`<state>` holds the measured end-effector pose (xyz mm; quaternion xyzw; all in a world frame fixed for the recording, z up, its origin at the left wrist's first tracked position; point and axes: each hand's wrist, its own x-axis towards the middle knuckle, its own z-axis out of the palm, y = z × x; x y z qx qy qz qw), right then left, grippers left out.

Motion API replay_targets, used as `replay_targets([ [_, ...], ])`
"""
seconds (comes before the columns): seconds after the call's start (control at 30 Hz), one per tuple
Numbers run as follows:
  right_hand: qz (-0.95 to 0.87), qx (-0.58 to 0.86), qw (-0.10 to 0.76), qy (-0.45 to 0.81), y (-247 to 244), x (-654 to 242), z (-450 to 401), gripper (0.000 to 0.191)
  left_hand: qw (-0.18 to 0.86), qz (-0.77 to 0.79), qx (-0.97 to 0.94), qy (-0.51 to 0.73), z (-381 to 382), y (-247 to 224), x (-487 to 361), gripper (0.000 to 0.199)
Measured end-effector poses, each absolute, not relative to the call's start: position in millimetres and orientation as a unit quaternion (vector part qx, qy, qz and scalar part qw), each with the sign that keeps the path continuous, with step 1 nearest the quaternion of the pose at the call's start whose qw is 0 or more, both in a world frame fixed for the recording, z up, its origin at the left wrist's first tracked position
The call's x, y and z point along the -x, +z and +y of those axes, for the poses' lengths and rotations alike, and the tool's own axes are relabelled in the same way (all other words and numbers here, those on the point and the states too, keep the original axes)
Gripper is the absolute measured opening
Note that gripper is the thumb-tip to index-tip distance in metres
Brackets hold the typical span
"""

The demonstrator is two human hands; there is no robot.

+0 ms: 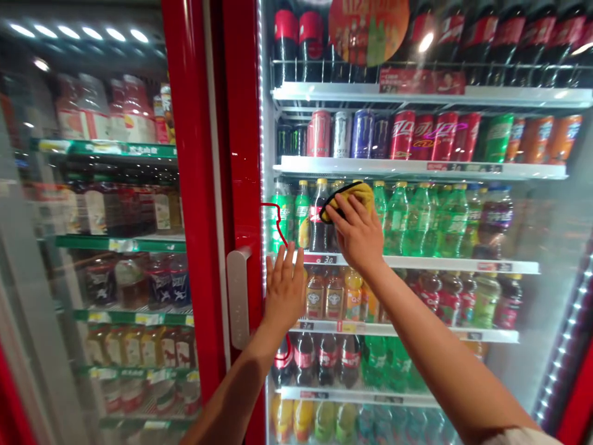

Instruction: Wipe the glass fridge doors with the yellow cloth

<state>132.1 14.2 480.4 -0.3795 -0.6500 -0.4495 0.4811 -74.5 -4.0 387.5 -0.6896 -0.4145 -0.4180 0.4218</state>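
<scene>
Pressing cloth (364,196) against glass (551,296), right of centre frame and slightly above, with right hand (359,232), fingers slightly parted over it. Holding left hand (285,287) bare and spread just below centre, beside handle (239,300); being unable to confirm contact with glass. Judging wiping under way, seemingly unfinished; finding no visible line between wiped and unwiped areas, so leaving remaining share undetermined.

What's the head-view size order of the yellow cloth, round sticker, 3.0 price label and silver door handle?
Round sticker, cut off by the top edge
Silver door handle
Yellow cloth, partly under the right hand
3.0 price label
</scene>
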Motion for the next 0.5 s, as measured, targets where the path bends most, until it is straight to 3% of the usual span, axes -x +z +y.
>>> replay_targets([
  [0.13,-0.592,0.400,0.538,-0.447,449.9,-162.9,9.5,0.067,0.418,-0.407,0.698,-0.416,0.9,381.4,66.5,0.086],
  [0.23,-0.607,0.400,0.525,-0.443,427.6,-158.9,6.2,0.069,0.420,-0.396,0.701,-0.418,3.1,380.3,58.6,0.085],
  [0.37,-0.666,0.389,0.455,-0.445,446.0,-157.3,5.3,0.058,0.422,-0.375,0.711,-0.420,5.1,389.0,37.1,0.084],
  [0.5,-0.620,0.413,0.492,-0.451,470.2,-191.7,5.7,0.055,0.422,-0.359,0.723,-0.413,7.5,394.9,15.0,0.083],
])
